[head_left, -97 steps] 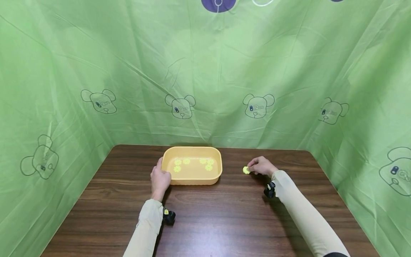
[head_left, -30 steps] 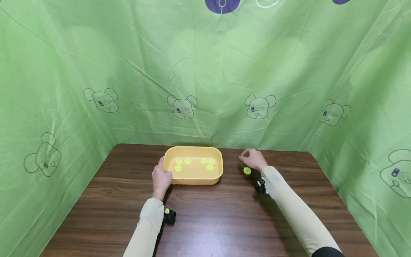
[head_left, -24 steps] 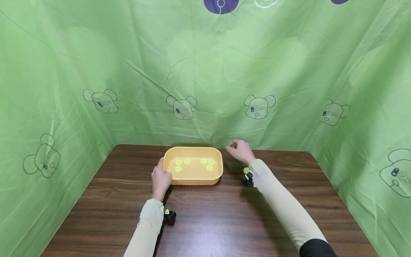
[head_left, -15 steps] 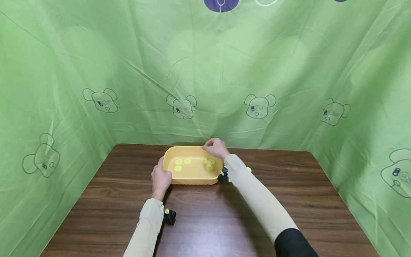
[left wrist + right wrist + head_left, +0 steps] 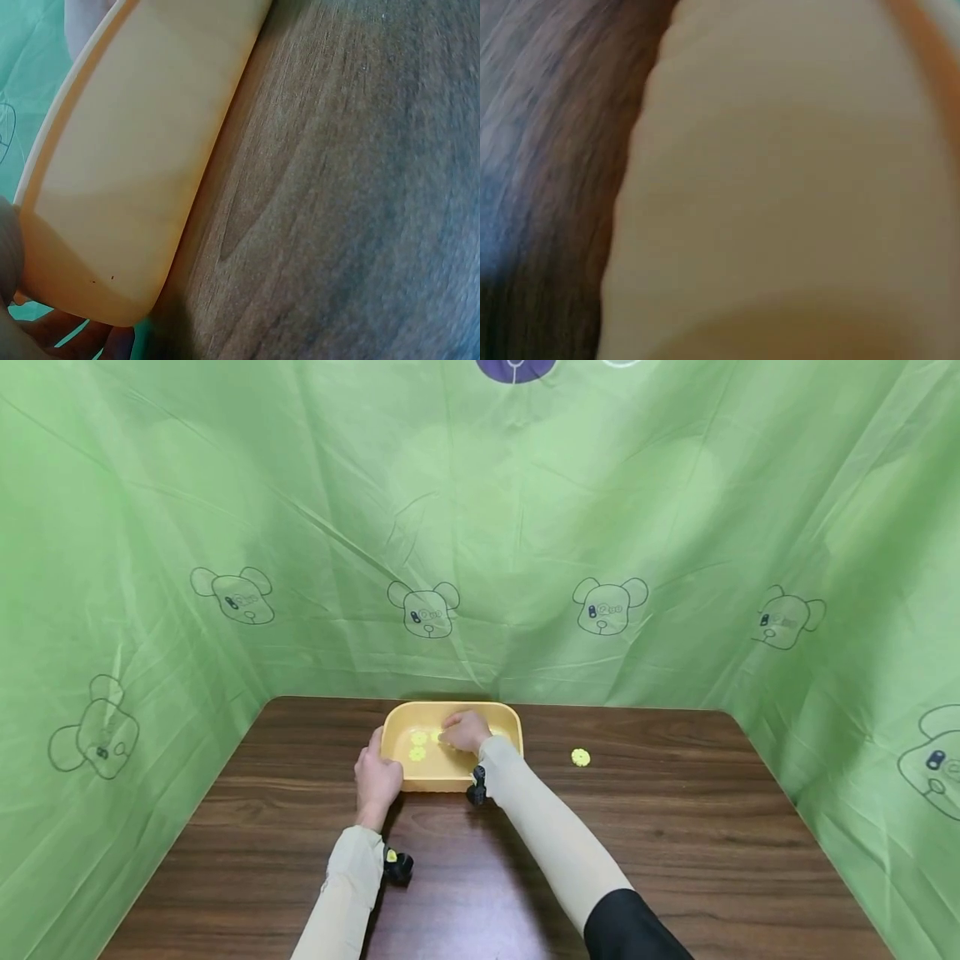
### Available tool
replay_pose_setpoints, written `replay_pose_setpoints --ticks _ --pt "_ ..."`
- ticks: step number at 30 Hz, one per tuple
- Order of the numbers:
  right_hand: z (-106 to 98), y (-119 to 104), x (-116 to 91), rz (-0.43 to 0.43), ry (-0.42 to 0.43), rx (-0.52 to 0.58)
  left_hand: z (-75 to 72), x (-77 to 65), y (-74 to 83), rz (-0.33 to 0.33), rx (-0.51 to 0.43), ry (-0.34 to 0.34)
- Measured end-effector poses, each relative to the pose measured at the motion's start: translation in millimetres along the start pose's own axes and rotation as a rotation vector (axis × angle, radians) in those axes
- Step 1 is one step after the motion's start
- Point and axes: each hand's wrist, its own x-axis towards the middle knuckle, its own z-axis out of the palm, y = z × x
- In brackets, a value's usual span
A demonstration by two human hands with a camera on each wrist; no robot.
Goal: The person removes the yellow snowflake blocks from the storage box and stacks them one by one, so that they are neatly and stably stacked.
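Note:
A yellow-orange plastic basin [image 5: 452, 785] stands on the table, with several small yellow flower-shaped pieces [image 5: 417, 753] on its floor. My left hand [image 5: 377, 779] grips its left end; in the left wrist view fingers [image 5: 86, 339] curl round the basin's corner. My right hand [image 5: 467, 732] reaches down inside, fingers bent, its fingertips right at a flower piece [image 5: 436, 737]; I cannot tell whether they pinch it. Part of the right-hand group of flowers is hidden behind this hand. In the right wrist view only the basin's outer wall [image 5: 780, 187] and some table show.
One more yellow flower piece [image 5: 581, 757] lies on the brown wooden table [image 5: 675, 827], right of the basin. A green curtain [image 5: 525, 527] with bear outlines hangs around the back and sides. Both wrists wear small black cameras [image 5: 397, 866].
My right hand has let go of the flower piece on the table, lifted away leftward, passed over the basin's right end and dipped inside. My left hand has kept its grip.

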Motion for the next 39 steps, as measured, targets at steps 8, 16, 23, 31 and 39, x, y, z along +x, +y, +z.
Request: replay_pose_setpoints --ticks 8,16,23,31,39 --pt "4.9 -1.6 -3.2 -0.080 -0.016 -0.215 0.1 -0.4 0.4 -0.001 -0.007 0.001" --pt "4.0 1.1 -5.3 -0.081 -0.012 -0.260 0.7 -1.6 -0.1 -0.001 -0.005 -0.005" --pt "2.0 4.8 -4.9 -0.066 -0.027 -0.237 1.1 -2.3 -2.0 0.010 -0.010 0.004" --pt "3.4 4.6 -6.5 -0.065 -0.024 -0.252 2.1 -2.9 -2.9 0.010 -0.013 0.002" --pt "5.2 3.8 -7.5 -0.109 -0.012 -0.319 1.7 -3.8 -2.2 0.012 -0.016 0.011"
